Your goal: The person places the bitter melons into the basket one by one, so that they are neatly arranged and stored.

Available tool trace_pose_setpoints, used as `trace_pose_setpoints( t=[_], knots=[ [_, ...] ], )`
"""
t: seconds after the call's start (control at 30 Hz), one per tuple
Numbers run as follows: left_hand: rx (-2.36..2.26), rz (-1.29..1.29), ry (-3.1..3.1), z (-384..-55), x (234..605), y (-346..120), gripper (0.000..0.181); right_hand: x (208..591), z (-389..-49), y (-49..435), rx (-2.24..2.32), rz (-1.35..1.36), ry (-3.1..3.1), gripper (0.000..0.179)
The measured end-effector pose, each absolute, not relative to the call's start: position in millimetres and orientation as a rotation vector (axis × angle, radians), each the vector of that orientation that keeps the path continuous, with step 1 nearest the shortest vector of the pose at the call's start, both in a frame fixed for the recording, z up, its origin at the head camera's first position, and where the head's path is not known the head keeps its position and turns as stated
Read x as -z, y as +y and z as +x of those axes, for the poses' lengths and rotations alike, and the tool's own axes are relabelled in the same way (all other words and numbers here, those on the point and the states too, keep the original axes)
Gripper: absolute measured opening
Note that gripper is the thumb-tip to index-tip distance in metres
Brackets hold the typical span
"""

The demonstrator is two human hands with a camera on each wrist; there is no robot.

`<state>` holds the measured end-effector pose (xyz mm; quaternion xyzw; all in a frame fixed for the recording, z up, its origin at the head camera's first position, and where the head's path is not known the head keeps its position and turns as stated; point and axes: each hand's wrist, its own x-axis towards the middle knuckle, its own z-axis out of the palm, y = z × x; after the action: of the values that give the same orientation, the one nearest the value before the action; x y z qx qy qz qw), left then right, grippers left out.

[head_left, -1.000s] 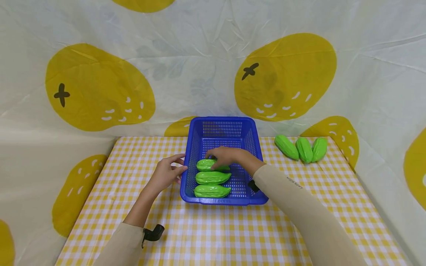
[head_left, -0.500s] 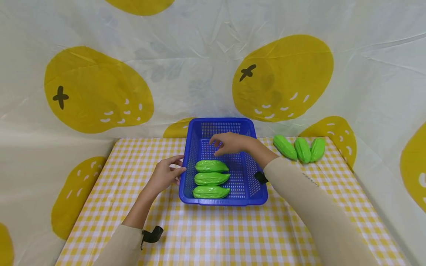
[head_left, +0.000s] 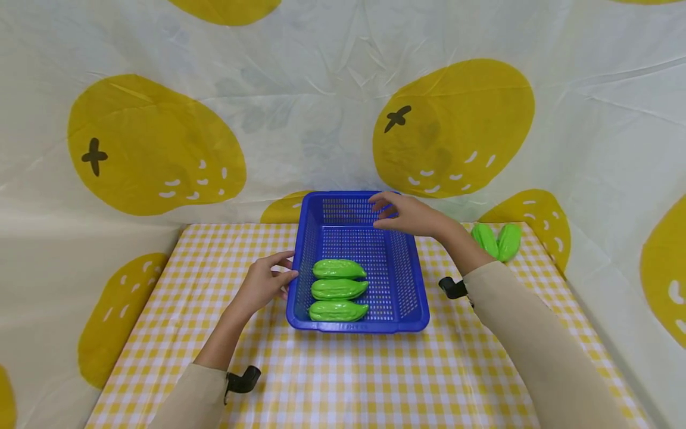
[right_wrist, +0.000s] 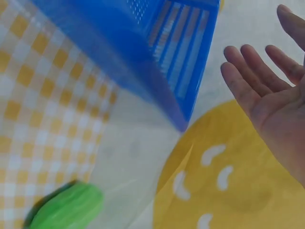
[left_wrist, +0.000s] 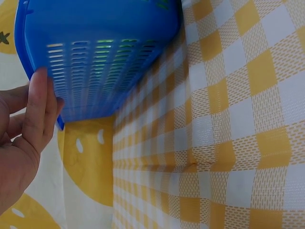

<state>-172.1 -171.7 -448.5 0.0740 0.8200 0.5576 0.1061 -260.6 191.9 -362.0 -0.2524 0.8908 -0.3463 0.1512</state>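
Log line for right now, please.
left hand: touching left side of blue basket; right hand: empty, apart from basket; inside basket: three green vegetables; on tablecloth: more green vegetables

A small curtained booth, with fruit-print sheeting (head_left: 311, 113) on three sides of a yellow-checked tablecloth (head_left: 343, 381).
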Motion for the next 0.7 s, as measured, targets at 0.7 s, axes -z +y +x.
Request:
trace_pose_setpoints(
  t=[0.7],
  knots=[
    [-1.653,0.219,2.420,-170.9,449.1,-170.7,0.052,414.7,-241.0,298.8,1.032,-0.278,2.873,0.083]
  ],
)
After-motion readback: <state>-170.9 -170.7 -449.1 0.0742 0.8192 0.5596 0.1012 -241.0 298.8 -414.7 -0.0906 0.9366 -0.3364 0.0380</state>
